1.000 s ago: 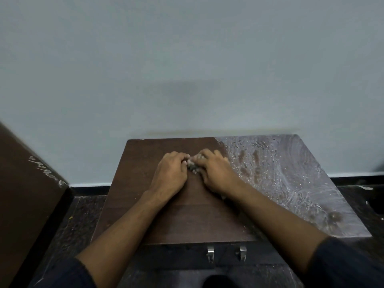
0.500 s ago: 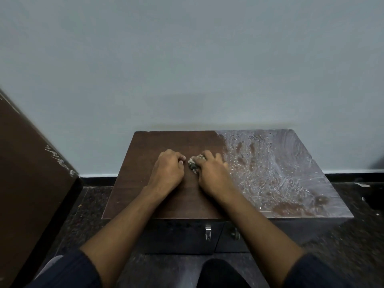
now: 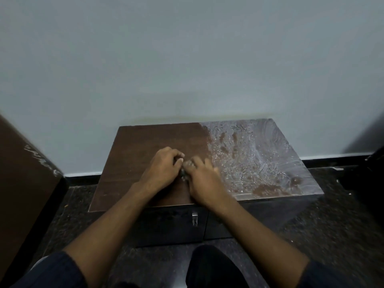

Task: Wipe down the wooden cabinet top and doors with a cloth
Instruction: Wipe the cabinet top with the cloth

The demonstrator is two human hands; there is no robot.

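**Both hands bunched over a small cloth on the cabinet top**

The wooden cabinet (image 3: pixel 145 154) stands against a pale wall (image 3: pixel 187 59). All places below are given from this cabinet. On the middle of its top, the left hand (image 3: pixel 161 170) and the right hand (image 3: pixel 204 181) lie knuckles up, almost touching. Both have their fingers curled around a small wad of cloth (image 3: pixel 184 175), of which only a sliver shows between them. The cloth sits on the top near its centre, at the edge of the dry brown half. The right half of the top is covered with a wet, streaky film (image 3: pixel 259 159). On the cabinet's front, below the hands, a metal door handle (image 3: pixel 194 218) shows beside the gap between two dark doors. To the cabinet's left leans a brown board (image 3: pixel 22 183). A dark speckled floor (image 3: pixel 332 225) surrounds the cabinet.
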